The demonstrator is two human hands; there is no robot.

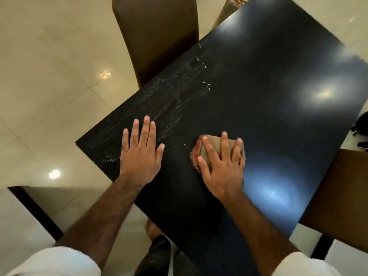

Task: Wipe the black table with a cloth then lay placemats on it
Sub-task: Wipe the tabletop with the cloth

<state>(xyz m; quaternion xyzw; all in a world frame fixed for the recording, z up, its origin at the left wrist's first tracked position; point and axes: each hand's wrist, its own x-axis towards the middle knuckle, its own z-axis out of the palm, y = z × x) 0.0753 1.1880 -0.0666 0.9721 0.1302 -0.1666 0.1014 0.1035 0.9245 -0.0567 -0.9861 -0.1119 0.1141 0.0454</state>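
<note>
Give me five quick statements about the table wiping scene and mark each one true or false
1. The right hand presses a folded cloth flat on the black table. True.
2. The left hand holds a second cloth. False: it lies flat on the table with spread fingers and holds nothing.
3. Whitish streaks show on the tabletop beyond the left hand. True.
4. Placemats are already laid on the table. False: none is in view; only the hands and the cloth are on it.
5. The chair at the far side is lying on the floor. False: it stands upright against the table edge.
</note>
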